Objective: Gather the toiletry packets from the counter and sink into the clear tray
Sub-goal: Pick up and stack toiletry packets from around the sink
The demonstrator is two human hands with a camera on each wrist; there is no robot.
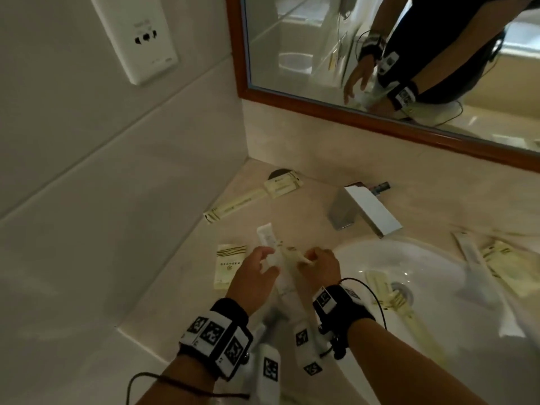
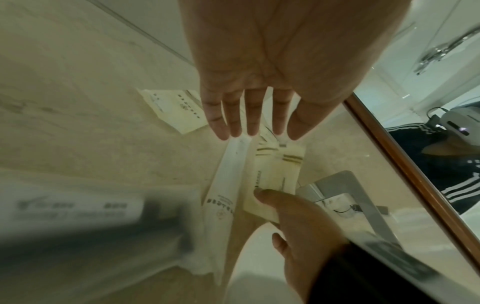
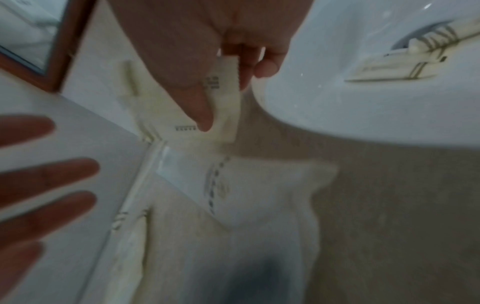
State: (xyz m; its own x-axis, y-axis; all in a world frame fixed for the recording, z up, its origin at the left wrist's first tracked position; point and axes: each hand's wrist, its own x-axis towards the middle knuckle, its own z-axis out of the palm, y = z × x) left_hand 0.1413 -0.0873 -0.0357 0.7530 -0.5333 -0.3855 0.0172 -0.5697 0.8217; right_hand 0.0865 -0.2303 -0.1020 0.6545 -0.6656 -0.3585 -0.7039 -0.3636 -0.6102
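My right hand (image 1: pixel 306 258) pinches a cream toiletry packet (image 2: pixel 272 174) between thumb and fingers (image 3: pixel 202 115), just left of the sink (image 1: pixel 438 258). A long white packet (image 1: pixel 267 238) lies right beside it on the counter, also seen in the left wrist view (image 2: pixel 226 181). My left hand (image 2: pixel 252 131) hovers over both packets with straight, spread fingers and holds nothing. A cream square packet (image 1: pixel 229 266) lies left of my left hand. More packets (image 1: pixel 388 290) lie in the sink by the drain. A blurred clear tray (image 1: pixel 473 287) with packets seems to stand right of the sink.
A chrome faucet (image 1: pixel 362 209) stands behind the sink. A long thin packet (image 1: pixel 233 206) and a flat one (image 1: pixel 282 185) lie in the back corner of the counter. A wood-framed mirror (image 1: pixel 380 118) and a wall socket (image 1: pixel 140 39) are above.
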